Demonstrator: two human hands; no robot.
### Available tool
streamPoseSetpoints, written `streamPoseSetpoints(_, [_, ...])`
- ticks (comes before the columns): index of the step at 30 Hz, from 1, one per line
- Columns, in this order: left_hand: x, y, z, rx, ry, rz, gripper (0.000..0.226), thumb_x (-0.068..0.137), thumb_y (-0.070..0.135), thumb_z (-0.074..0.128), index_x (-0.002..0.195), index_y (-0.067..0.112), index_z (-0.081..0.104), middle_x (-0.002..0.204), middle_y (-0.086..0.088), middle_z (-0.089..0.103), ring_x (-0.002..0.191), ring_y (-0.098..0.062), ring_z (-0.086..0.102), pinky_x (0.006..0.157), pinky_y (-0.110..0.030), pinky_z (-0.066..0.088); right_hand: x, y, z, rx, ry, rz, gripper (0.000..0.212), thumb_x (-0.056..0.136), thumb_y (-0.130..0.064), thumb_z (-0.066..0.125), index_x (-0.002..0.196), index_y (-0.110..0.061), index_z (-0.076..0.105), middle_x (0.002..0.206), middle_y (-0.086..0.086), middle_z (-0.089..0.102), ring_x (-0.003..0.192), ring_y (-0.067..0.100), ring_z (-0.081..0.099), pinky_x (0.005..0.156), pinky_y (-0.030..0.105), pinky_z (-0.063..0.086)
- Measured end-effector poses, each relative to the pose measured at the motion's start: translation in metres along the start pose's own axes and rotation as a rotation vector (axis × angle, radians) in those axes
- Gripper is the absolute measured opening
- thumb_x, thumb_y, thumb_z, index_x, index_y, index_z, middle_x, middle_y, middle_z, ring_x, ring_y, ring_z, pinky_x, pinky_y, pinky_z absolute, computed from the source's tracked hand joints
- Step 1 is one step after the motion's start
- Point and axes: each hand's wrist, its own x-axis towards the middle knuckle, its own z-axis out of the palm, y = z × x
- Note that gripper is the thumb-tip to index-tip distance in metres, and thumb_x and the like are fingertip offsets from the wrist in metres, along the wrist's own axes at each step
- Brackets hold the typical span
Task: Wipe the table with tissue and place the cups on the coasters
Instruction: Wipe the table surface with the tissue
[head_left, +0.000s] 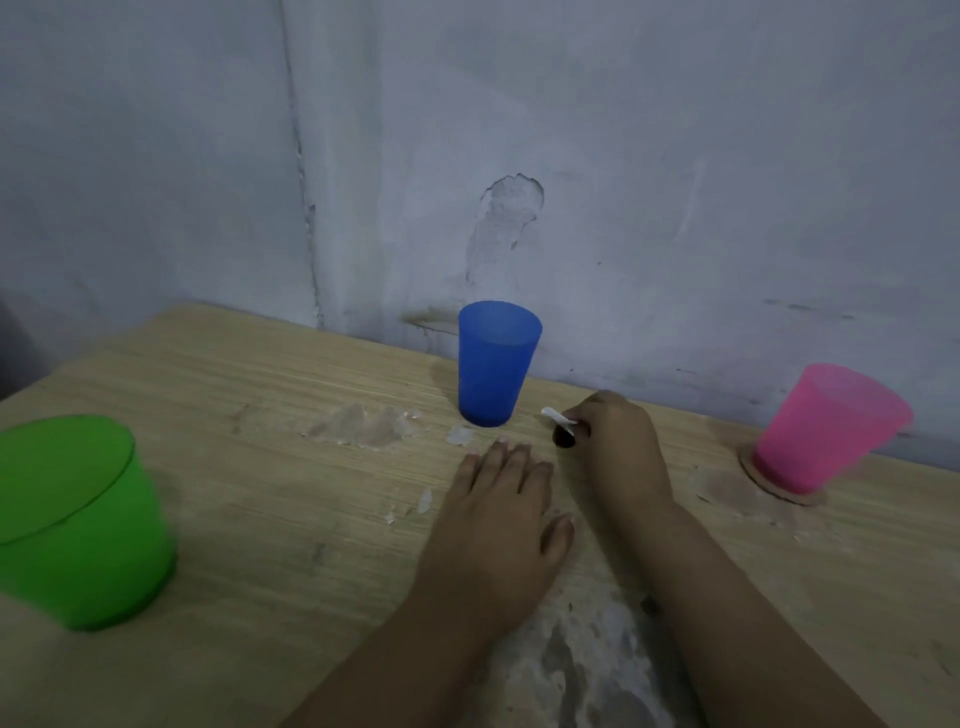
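left hand (498, 512): bare; no glove, ring or other covering is seen; short, pale fingernails are shown on the fingers and on the thumb.
right hand (615, 441): bare; no ring or bracelet is seen on the visible side; the fingertips are mostly hidden by the knuckles, so the nails cannot be made out.
left forearm (395, 654): uncovered up to the bottom edge of the view; no sleeve, watch or band is worn on the visible part.
right forearm (748, 613): uncovered up to the bottom edge; no sleeve or cuff is seen.
clothing: none is brought into view; only hands and forearms are shown.
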Motion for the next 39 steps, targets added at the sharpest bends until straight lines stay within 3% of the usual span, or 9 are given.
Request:
streamPoseSetpoints(3, [0.000, 0.000, -0.001, -0.009, 0.015, -0.002, 0.059, 0.095, 0.050, 0.025, 0.146, 0.020, 0.026, 0.157, -0.003, 0.022, 0.146, -0.018, 0.008, 0.115, -0.033, -0.006, 0.001, -0.003, 0.004, -0.017, -0.079, -0.027, 0.021, 0.083, -0.010, 0.058, 0.099, -0.002, 0.070, 0.105, 0.014, 0.065, 0.099, 0.025, 0.058, 0.074, 0.022, 0.035])
streamPoseSetpoints(6, [0.000, 0.000, -0.001, -0.022, 0.028, 0.002, 0.059, 0.095, 0.049, 0.026, 0.146, 0.019, 0.027, 0.155, -0.003, 0.026, 0.145, -0.017, 0.012, 0.114, -0.032, -0.006, -0.009, -0.003, 0.000, -0.194, -0.225, -0.165, 0.021, 0.078, -0.008, 0.061, 0.096, 0.000, 0.068, 0.101, 0.012, 0.068, 0.094, 0.022, 0.062, 0.075, 0.020, 0.039])
streamPoseSetpoints(9, [-0.001, -0.001, -0.001, -0.018, 0.036, 0.004, 0.059, 0.095, 0.049, 0.026, 0.145, 0.018, 0.028, 0.154, -0.004, 0.028, 0.144, -0.018, 0.014, 0.117, -0.034, 0.000, -0.026, 0.003, -0.005, -0.197, -0.066, -0.302, 0.025, 0.069, -0.005, 0.069, 0.094, -0.006, 0.068, 0.091, 0.015, 0.069, 0.082, 0.028, 0.064, 0.074, 0.030, 0.053])
streamPoseSetpoints(15, [-0.001, 0.001, -0.002, -0.028, 0.036, -0.009, 0.058, 0.095, 0.048, 0.027, 0.144, 0.018, 0.029, 0.153, -0.004, 0.029, 0.145, -0.019, 0.014, 0.117, -0.035, 0.000, -0.012, 0.007, 0.012, -0.111, -0.038, -0.239, 0.034, 0.085, -0.016, 0.059, 0.118, -0.018, 0.063, 0.121, 0.003, 0.061, 0.116, 0.020, 0.050, 0.090, 0.023, 0.037])
streamPoseSetpoints(21, [0.000, 0.000, -0.001, -0.020, 0.019, -0.005, 0.059, 0.095, 0.049, 0.026, 0.146, 0.019, 0.025, 0.156, -0.003, 0.023, 0.145, -0.018, 0.010, 0.117, -0.036, -0.002, -0.013, 0.020, 0.004, -0.052, -0.064, -0.241, 0.024, 0.086, -0.014, 0.058, 0.107, -0.016, 0.070, 0.112, 0.001, 0.062, 0.100, 0.002, 0.045, 0.083, 0.011, 0.028])
streamPoseSetpoints(24, [0.000, 0.000, -0.001, -0.023, 0.019, -0.004, 0.058, 0.095, 0.049, 0.026, 0.146, 0.020, 0.026, 0.157, -0.003, 0.021, 0.146, -0.018, 0.009, 0.117, -0.035, -0.003, -0.009, 0.022, 0.003, -0.014, -0.073, -0.163, 0.024, 0.089, -0.011, 0.052, 0.107, -0.018, 0.067, 0.115, 0.000, 0.059, 0.112, 0.011, 0.050, 0.089, 0.014, 0.032])
streamPoseSetpoints(27, [0.000, 0.000, -0.001, -0.020, 0.025, -0.009, 0.058, 0.096, 0.048, 0.028, 0.145, 0.019, 0.028, 0.156, -0.004, 0.024, 0.145, -0.018, 0.011, 0.117, -0.035, -0.003, -0.006, 0.013, 0.008, -0.079, -0.069, -0.248, 0.032, 0.089, -0.006, 0.052, 0.118, -0.013, 0.064, 0.126, 0.003, 0.059, 0.121, 0.017, 0.047, 0.098, 0.017, 0.030])
streamPoseSetpoints(32, [-0.001, 0.000, -0.002, -0.033, 0.038, -0.008, 0.056, 0.096, 0.048, 0.029, 0.144, 0.019, 0.031, 0.155, -0.003, 0.027, 0.145, -0.018, 0.014, 0.116, -0.034, -0.002, -0.018, 0.019, 0.001, -0.031, -0.060, -0.208, 0.025, 0.080, -0.002, 0.061, 0.101, -0.010, 0.073, 0.108, 0.005, 0.068, 0.103, 0.017, 0.056, 0.082, 0.006, 0.025])
streamPoseSetpoints(39, [-0.001, -0.001, -0.001, -0.029, 0.040, -0.025, 0.049, 0.097, 0.039, 0.025, 0.144, 0.022, 0.029, 0.155, 0.000, 0.024, 0.145, -0.016, 0.011, 0.119, -0.036, 0.002, -0.012, 0.014, 0.002, -0.014, -0.056, -0.258, 0.037, 0.079, 0.004, 0.053, 0.110, -0.008, 0.069, 0.118, 0.008, 0.067, 0.111, 0.020, 0.056, 0.093, -0.001, 0.020])
